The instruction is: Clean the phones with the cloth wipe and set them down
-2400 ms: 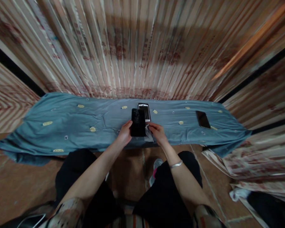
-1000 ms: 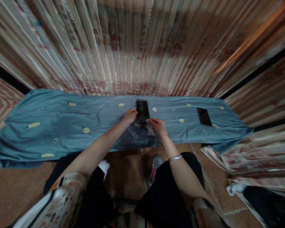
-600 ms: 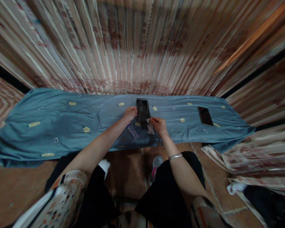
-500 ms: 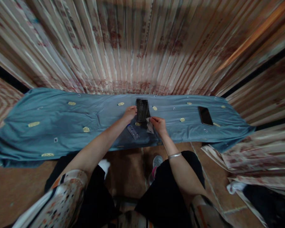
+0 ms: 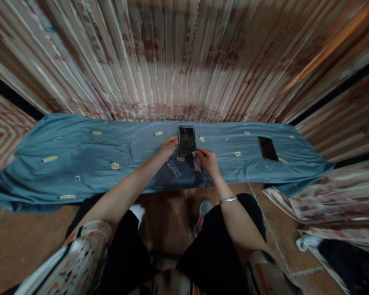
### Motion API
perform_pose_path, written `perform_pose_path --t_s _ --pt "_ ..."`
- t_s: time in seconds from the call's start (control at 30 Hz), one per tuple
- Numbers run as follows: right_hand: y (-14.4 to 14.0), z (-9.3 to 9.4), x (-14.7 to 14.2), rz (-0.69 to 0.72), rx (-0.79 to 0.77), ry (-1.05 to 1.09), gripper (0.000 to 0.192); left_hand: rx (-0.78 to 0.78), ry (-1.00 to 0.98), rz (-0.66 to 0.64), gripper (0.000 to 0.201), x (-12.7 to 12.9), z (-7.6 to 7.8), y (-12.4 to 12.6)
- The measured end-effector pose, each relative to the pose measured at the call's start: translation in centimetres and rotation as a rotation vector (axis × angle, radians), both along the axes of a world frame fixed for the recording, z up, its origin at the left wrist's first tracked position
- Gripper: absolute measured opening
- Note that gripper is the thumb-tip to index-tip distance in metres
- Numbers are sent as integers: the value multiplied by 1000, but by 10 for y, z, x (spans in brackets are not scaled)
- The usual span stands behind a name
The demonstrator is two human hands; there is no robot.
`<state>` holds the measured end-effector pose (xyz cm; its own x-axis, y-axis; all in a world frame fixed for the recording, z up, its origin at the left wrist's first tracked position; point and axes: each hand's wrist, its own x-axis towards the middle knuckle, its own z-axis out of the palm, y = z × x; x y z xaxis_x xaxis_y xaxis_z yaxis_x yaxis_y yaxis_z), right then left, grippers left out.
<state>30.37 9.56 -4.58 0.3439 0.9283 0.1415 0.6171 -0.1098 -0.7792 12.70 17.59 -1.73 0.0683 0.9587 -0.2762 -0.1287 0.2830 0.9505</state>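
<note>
A dark, glossy phone [image 5: 186, 141] is at the middle of the blue cloth, its screen showing streaky reflections. My left hand [image 5: 170, 146] is closed at the phone's left edge, the fingertips gripping that side. Between the thumb and fingers of my right hand [image 5: 208, 157] is a thin greyish wipe [image 5: 197, 162], hanging down just by the phone's lower right corner. A small clear bottle [image 5: 174, 169] with a blue cap lies on its side below my left hand.
Farther right on the blue patterned cloth [image 5: 135, 143] lies a second dark phone [image 5: 268, 148]. A striped, flowered curtain [image 5: 178, 82] hangs behind the covered surface. Dark bars [image 5: 335, 92] run along both sides. My knees are close to the front edge.
The view has shifted slightly. My right hand and the wipe stay by the phone's lower right corner; my left hand keeps its place at the left edge.
</note>
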Motion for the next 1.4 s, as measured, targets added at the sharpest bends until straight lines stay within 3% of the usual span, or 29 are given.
perform_pose_path --t_s 0.27,0.5,0.63,0.8,0.97,1.1,1.17,1.27,1.4 --pt "-24 19 -7 23 68 -101 28 9 -51 9 15 -47 -5 -46" --pt "-28 25 -72 252 147 79 29 -20 -211 54 18 -66 -11 -94" --pt "-17 17 -103 308 96 117 31 -52 -209 -21 40 -77 -21 -103" --pt "-13 15 -117 414 27 -207 36 48 36 111 40 -103 -40 -85" --pt "-16 16 -124 465 -124 -569 50 205 349 72 44 -122 -53 -69" --pt "-10 12 -134 459 -176 -558 50 295 454 -24 55 -129 -62 -71" --pt "-7 7 -143 449 -141 -475 49 414 546 -77 58 -133 -65 -72" --pt "-6 -1 -160 453 -66 -328 46 601 723 -107 52 -138 -70 -71" --pt "-8 -2 -172 480 -66 -295 47 661 842 -181 46 -140 -77 -67"
